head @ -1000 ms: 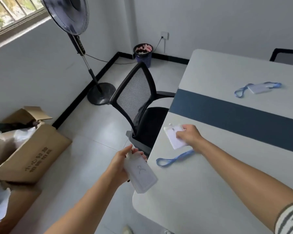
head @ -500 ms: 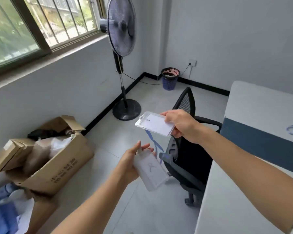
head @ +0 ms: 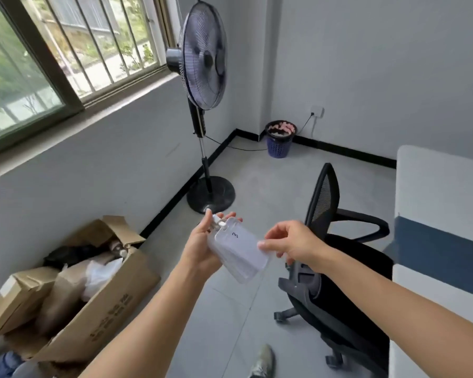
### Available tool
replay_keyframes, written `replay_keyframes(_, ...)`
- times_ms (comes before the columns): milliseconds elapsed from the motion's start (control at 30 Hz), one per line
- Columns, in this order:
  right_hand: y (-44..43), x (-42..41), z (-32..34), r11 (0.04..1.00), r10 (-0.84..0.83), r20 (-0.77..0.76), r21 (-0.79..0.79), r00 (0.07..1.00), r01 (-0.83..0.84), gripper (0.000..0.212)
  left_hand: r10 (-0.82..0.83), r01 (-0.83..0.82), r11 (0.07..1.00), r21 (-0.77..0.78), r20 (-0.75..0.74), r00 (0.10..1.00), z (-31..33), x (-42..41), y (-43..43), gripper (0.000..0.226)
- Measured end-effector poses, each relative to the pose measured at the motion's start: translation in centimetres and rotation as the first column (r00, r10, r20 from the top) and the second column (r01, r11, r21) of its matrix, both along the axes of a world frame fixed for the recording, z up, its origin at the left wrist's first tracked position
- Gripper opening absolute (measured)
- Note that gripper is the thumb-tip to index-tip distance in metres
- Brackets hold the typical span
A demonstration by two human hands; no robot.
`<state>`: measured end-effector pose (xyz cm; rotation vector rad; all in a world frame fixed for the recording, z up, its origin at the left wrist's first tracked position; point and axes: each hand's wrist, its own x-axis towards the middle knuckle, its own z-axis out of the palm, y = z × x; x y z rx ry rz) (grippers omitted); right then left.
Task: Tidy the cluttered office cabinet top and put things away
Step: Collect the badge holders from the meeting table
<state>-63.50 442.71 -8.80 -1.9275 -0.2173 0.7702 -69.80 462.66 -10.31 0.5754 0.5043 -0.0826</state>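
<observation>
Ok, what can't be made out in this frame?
Head view only.
Card holders: the clear plastic overlaps, so their number is uncertain; the handwritten mark is too small to read.
Cardboard box: flaps hide part of the contents.
Table: cut off by the right edge.
Cabinet top: out of view.

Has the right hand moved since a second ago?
Yes. The right hand left the desk, crossed leftward past the chair back, and now pinches the badge holder that the left hand grips.
</observation>
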Motion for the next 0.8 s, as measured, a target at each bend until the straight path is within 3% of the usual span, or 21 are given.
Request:
replay_keyframes(67, 1.0, 2.1, -0.6, 1.0, 0.016, -0.044, -0.025, 0.999, -0.017, 0.036, 0.015, -0.015, 0.999, 0.031, -0.01, 1.0, -0.1, 2.6, 1.2, 0.029)
replay_keyframes(200, 3.5, 6.7, -1.4, 0.98, 0.145, -0.363, 0.181, 0.92, -0.083, 0.03, -0.017, 0.02, 0.994, 0.109, -0.029, 0.999, -0.5, 8.8, 3.0, 0.033)
replay_keyframes(433, 6.8, 16.1, -1.3, 0.979, 0.055, -0.32, 0.205, 0.946, 0.012, 0.035, -0.178, 0.16, 0.93, 0.33, 0.024, 0.984, -0.3, 19.3, 6.0, 0.033)
replay_keyframes(600, 8.2, 23.1, -2.0, 0.96, 0.0, -0.385, 0.257, 0.923, 0.108, 0.036, -0.209, 0.206, 0.94, 0.273, -0.016, 0.978, -1.0, 28.4, 7.5, 0.031)
replay_keyframes(800, 10.5, 32.2, -3.7, 0.929, -0.173, -0.353, 0.253, 0.92, 0.272, 0.027, -0.383, 0.386, 0.894, 0.229, -0.059, 0.922, -1.0, 40.5, 9.6, 0.033)
